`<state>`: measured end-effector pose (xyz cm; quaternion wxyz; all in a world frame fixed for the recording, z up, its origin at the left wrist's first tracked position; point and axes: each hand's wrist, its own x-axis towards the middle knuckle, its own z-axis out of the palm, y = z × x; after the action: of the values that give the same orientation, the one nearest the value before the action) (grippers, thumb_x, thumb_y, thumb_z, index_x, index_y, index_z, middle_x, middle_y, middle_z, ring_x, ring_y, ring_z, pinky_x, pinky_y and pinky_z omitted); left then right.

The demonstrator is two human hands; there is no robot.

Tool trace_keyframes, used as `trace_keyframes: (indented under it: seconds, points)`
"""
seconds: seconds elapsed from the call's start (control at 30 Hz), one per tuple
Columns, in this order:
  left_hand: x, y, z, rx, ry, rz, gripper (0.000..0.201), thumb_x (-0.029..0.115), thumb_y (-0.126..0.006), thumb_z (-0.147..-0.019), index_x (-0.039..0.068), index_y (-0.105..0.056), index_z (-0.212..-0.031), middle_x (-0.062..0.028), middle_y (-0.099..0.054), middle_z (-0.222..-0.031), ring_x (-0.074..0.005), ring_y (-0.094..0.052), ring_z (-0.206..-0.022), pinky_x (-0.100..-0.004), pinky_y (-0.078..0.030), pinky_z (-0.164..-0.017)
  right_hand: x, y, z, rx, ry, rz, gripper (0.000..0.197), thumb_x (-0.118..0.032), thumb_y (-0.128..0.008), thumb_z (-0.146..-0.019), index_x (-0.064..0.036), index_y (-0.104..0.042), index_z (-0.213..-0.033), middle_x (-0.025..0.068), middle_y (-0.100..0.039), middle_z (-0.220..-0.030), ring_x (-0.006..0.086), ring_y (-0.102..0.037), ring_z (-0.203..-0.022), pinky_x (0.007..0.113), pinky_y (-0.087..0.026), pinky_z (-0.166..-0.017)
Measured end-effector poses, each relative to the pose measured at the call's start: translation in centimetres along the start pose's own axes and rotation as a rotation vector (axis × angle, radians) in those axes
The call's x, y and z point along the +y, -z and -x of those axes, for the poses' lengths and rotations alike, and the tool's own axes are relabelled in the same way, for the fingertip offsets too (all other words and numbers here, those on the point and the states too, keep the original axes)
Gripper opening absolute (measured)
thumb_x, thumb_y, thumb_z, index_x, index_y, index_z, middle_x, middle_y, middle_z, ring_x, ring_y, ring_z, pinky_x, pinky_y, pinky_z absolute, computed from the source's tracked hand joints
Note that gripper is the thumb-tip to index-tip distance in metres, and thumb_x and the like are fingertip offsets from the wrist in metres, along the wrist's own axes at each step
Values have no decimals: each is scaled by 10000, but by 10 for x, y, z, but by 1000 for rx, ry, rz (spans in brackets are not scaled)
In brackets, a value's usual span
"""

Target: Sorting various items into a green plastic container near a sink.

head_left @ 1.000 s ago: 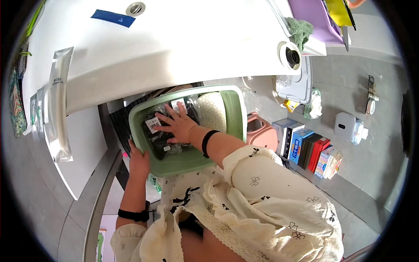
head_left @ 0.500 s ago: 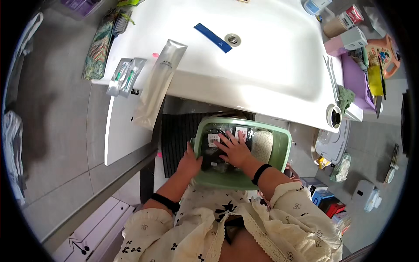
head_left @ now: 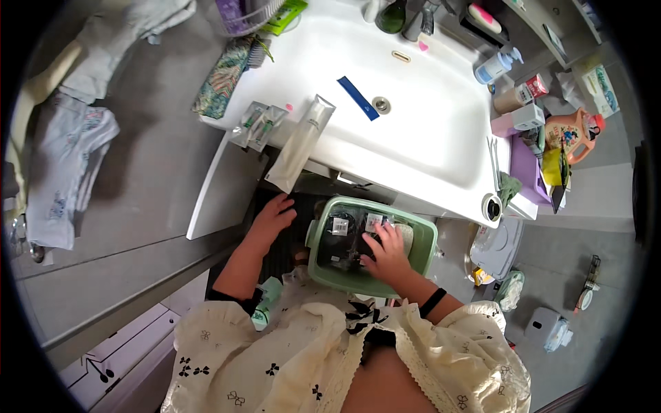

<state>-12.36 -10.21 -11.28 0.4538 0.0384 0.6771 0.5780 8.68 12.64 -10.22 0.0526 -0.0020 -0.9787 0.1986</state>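
Observation:
A light green plastic basin [head_left: 432,244] sits below the sink's front edge, close to my body. Black packages [head_left: 337,246] in clear wrap with white labels lie inside it, beside a pale item [head_left: 408,239] at the right. My right hand [head_left: 387,255] rests on the packages with its fingers spread, gripping nothing. Left of the basin, my left hand [head_left: 270,221] is raised in the air, fingers apart and holding nothing. Its fingertips are just below the lower end of a long translucent packet [head_left: 301,144], which overhangs the sink counter's edge.
The white sink [head_left: 434,117] holds a blue strip [head_left: 358,98] near its drain. Small silver packets [head_left: 259,126] lie on the left counter above an open cabinet door [head_left: 210,186]. A purple bin [head_left: 527,168] and bottles crowd the right side. A grey lidded bin [head_left: 499,248] stands on the floor.
My left hand has left the basin's left rim and moved up and left toward the long packet. My right hand stays on the packages. The view has shifted, showing more of the sink's back.

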Motion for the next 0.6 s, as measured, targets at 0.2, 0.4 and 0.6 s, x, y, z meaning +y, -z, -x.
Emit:
trace_keyframes:
  seconds: [0.2, 0.4, 0.6]
  points:
    - [53, 2, -2, 183, -17, 365, 465, 264, -600, -795, 37, -443, -1169, -67, -527, -1009, -174, -527, -954, -302, -442, -767, -33, 44, -7, 44, -165, 49, 534, -242, -649, -714, -103, -456, -1192, 186, -326, -1286, 403, -298, -1184, 533, -225, -976]
    - [65, -4, -20, 204, 37, 329, 376, 281, -597, -804, 72, -497, -1100, -44, -519, -1025, -155, -530, -876, -310, -462, -768, -58, 77, 0, 127, -374, 79, 529, -211, -616, -738, -71, -421, -1210, 195, -264, -1331, 402, -256, -1208, 478, -223, -997]
    - [54, 6, -34, 238, 34, 326, 301, 193, -593, -815, 87, -513, -1086, -6, -561, -921, -106, -535, -805, -266, -455, -698, -73, 99, 27, 253, -526, 94, 524, -167, -608, -742, -64, -407, -1215, 193, -243, -1348, 400, -260, -1210, 462, -236, -995]
